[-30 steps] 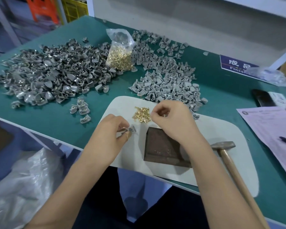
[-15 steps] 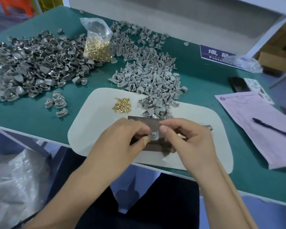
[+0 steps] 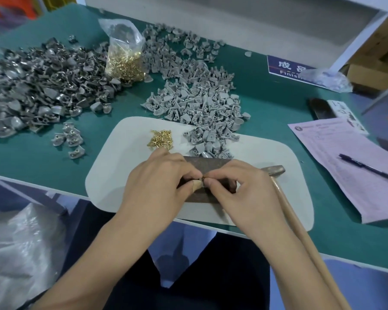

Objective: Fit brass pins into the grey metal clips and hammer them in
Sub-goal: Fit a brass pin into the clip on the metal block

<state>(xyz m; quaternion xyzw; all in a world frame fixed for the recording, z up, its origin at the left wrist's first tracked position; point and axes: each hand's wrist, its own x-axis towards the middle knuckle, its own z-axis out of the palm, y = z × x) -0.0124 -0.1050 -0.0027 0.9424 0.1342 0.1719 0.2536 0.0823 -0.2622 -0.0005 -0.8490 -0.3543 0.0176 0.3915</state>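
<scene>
Both grips pinch small grey clip (image 3: 202, 179) over dark rough block (image 3: 211, 163): left hand (image 3: 164, 182), right hand (image 3: 240, 189).

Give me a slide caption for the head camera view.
Both hands, left and right, pinch a clip over the block; hammer beside.

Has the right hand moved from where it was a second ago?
Yes. The right hand has left the loose brass pins and come toward the person, over the dark block, meeting the left hand.
</scene>
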